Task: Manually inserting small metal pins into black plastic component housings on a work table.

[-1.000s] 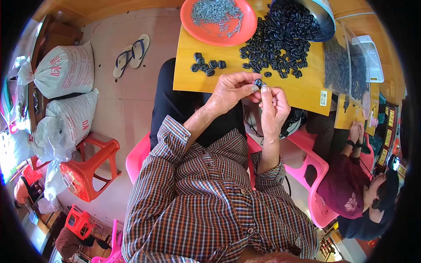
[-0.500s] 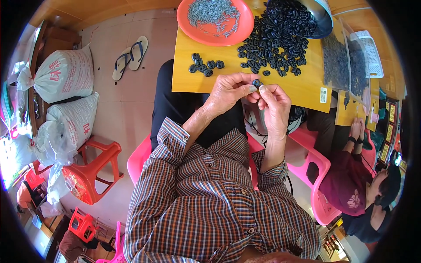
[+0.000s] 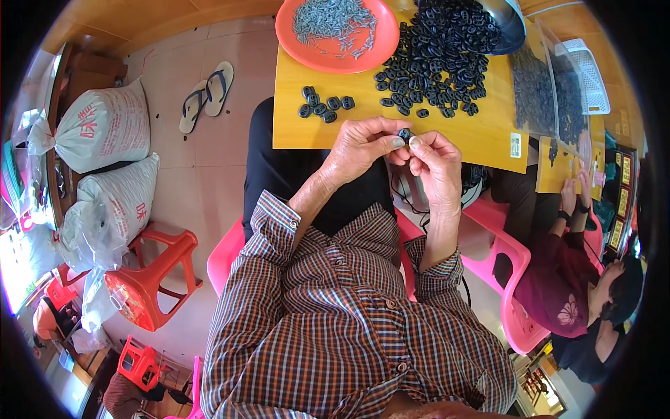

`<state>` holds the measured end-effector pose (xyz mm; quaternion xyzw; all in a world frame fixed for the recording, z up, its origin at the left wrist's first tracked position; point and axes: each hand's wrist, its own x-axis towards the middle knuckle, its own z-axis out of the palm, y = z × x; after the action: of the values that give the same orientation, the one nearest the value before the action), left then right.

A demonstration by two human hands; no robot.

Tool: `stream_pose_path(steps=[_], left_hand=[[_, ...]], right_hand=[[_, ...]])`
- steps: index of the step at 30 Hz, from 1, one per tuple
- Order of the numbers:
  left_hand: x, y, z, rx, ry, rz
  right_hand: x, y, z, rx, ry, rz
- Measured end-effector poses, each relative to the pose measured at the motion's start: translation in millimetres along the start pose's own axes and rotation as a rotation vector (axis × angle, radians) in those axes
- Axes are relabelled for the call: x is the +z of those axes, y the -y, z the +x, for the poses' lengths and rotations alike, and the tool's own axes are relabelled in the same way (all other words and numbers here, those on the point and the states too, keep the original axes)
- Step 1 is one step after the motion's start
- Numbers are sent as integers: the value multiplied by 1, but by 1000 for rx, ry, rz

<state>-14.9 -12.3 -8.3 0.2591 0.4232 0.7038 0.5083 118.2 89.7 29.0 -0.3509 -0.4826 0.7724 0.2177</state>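
Observation:
Just over the table's front edge, my left hand [image 3: 363,148] and my right hand [image 3: 437,162] meet, thumbs and fingertips pinched together. Between them is a small black oval piece [image 3: 405,133], mostly covered by the fingertips. Several similar black oval pieces with two holes sit in a small group [image 3: 325,105] on the left of the yellow table [image 3: 447,143]. Beyond my hands spreads a large pile of these black pieces [image 3: 436,66]. An orange-red plate [image 3: 293,52] at the far left of the table holds many slender grey bits [image 3: 335,26].
A tipped bowl [image 3: 515,31] lies behind the pile. To its right stand a clear plastic bin [image 3: 534,91] of dark pieces and a white basket [image 3: 590,80]. A co-worker [image 3: 551,279] sits at right. White sacks [image 3: 105,126], a red stool [image 3: 150,279] and flip-flops [image 3: 209,98] are at left.
My hands stay together on the black oval piece with only a slight shift of the fingers. The whole view has moved a little. The co-worker's hands have moved slightly farther onto their table.

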Motion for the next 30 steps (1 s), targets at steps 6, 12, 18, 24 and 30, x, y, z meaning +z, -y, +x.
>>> stream_pose_path(steps=[6,12,18,24,30], left_hand=[[-1,1,0,-15,-4,36],[0,1,0,-17,-4,60],[1,-3,0,-35,13,39],[2,-5,-1,-43,22,91],[1,-2,-2,-16,35,-1]], right_hand=[[-5,-1,2,84,61,65],[-8,-4,4,106,54,66],[-9,-7,3,118,45,101],[-5,-6,4,120,15,37],[-4,-6,4,129,-3,-3]])
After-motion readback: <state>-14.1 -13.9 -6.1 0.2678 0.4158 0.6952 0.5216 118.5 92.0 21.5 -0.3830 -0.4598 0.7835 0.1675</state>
